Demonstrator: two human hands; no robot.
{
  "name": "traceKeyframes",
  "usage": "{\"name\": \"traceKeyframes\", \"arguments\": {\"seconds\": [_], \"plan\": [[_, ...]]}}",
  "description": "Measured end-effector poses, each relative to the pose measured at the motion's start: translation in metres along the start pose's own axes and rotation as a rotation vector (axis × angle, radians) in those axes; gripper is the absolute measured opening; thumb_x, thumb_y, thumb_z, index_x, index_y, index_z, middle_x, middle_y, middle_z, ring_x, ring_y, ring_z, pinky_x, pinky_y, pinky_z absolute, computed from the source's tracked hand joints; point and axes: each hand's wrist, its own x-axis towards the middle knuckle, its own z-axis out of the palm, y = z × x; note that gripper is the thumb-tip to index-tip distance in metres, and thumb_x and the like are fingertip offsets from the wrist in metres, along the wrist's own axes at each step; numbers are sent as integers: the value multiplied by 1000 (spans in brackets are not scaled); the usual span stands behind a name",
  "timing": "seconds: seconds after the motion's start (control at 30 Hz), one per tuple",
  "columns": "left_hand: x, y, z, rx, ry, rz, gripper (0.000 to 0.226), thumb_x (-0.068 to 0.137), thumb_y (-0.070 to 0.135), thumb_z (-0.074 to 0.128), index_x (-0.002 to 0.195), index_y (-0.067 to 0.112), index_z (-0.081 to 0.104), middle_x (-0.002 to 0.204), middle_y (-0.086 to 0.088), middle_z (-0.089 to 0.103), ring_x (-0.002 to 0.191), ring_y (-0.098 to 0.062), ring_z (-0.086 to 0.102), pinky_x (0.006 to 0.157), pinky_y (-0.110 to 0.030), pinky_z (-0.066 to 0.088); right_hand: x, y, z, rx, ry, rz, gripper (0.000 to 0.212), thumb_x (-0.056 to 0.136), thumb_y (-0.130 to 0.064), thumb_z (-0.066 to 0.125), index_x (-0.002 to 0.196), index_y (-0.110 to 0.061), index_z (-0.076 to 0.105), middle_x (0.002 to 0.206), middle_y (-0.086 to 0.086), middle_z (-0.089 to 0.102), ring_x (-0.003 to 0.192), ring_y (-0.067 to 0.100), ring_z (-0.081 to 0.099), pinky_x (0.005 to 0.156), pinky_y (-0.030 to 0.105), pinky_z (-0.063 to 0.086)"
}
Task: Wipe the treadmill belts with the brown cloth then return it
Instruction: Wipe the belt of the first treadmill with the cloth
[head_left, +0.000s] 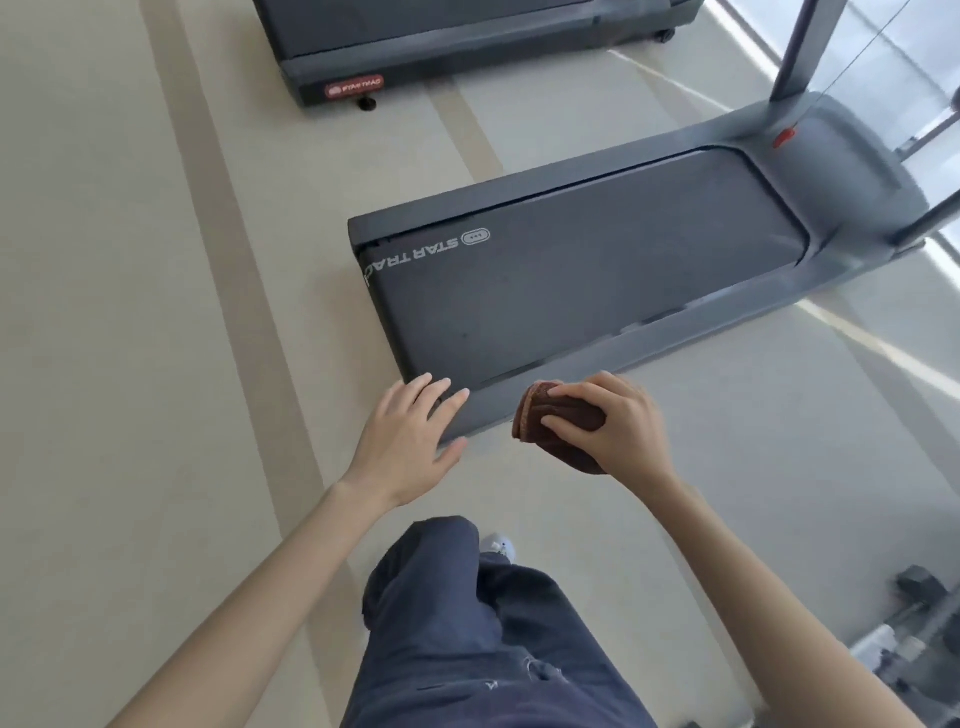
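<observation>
Brown cloth (550, 415) is bunched into a wad in the right hand (613, 426), fingers curled over the top and thumb pinching from the side, with one folded edge sticking out to the left. It sits over the near side rail (649, 332) of the closer treadmill, just beside the rear corner. Cannot tell if it touches the rail or hangs above it. It is not on the belt (587, 270).

Left hand (410, 441) holds nothing, fingers straight and a little spread, over the rear corner of the same deck. Contact is unclear.

Progress, as a judgement: cloth is picked up and brought to the machine, so the fetch step is done. The closer belt shows a few pale specks and no wipe streaks, so wiping here looks not started, or can't be confirmed. Second treadmill (467, 47) stands well apart at the top edge of view, with only the rear part of its belt visible and nothing on it. Left to do, probably: both belts, then putting the cloth back. The return spot is not in view.

Around: pale floor (130, 312) with darker stripes, grey upright post (800, 47) at the far end of the closer treadmill, a red tab (783, 137) near its base, the person's dark trousers (467, 649) and a white shoe (497, 545). Dark gym gear at the lower right edge is too blurred to name.
</observation>
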Motion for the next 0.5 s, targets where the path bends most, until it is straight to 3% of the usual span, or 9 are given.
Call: {"name": "traceKeyframes", "arguments": {"seconds": [0.5], "plan": [[103,-37,25,-73,-5,-279,54,95,42,40,145,22,32,150,-4,34,140,-22,24,114,-37,15,158,59,30,-25,-243,-183,25,69,-37,81,92,-29,74,84,-8,65,80,19,59,72,33,46]]}}
